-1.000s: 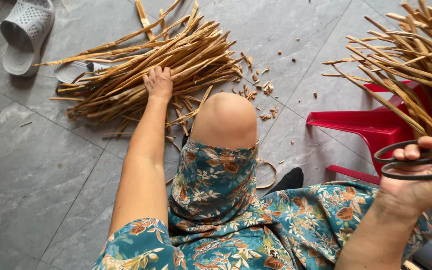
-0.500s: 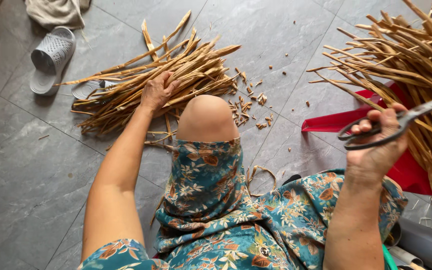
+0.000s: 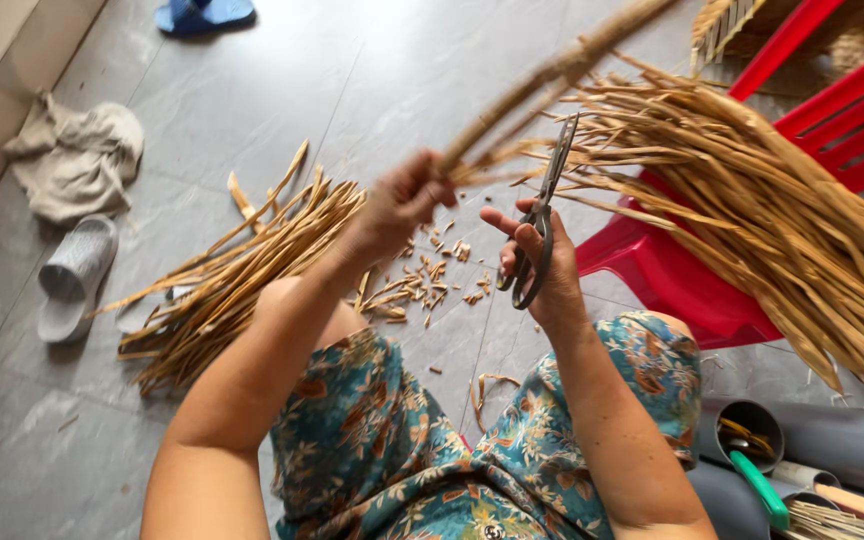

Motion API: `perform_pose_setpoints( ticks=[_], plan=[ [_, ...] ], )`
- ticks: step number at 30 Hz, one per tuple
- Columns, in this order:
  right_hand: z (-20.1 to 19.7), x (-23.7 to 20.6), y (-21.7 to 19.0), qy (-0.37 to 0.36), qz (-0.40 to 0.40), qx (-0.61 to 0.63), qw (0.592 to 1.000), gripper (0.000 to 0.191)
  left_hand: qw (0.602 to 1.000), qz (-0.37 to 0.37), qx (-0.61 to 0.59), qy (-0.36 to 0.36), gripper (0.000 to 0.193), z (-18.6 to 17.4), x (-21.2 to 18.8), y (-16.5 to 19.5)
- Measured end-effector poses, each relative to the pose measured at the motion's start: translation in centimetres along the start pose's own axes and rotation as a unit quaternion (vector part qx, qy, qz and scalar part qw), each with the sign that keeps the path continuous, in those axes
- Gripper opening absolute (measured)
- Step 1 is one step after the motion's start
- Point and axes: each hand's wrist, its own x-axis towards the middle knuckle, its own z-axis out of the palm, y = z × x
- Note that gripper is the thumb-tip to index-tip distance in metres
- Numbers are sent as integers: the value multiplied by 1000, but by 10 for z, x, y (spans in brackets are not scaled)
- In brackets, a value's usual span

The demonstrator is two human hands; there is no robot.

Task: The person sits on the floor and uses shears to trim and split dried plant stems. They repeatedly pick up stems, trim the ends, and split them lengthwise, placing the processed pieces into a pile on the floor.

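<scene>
Scissors (image 3: 542,225), dark metal with long narrow blades, serve as reference point. Right hand (image 3: 542,265) has fingers through the loop handles; index finger extended, blades pointing up and nearly together. Just left of scissors: left hand (image 3: 397,205), closed in a fist around a dry tan stalk (image 3: 552,75). Stalk runs up and right from the fist, passing above the blade tips; it looks knobbly and fibrous, though motion blur hides surface detail. Below scissors on the grey tile floor (image 3: 252,90): small cut scraps (image 3: 422,285). Far left of scissors: loose pile of trimmed strips (image 3: 242,270), pale yellow-brown, flat, lying roughly parallel. Right of scissors: larger bundle of strips (image 3: 752,200) resting on a red plastic stool (image 3: 667,280). Farther left: grey slipper (image 3: 72,275), crumpled cloth (image 3: 77,155).
</scene>
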Motion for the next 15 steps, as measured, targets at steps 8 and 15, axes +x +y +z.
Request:
perform_pose_setpoints(
  ticks=[8,15],
  plan=[
    [-5,-1,-27,81,-99,-47,991,55,965,-162,184,-92,24,96,-27,-34],
    [7,-17,-13,43,-65,-267,961,63,995,-48,-66,-64,63,59,-5,-25]
  ],
)
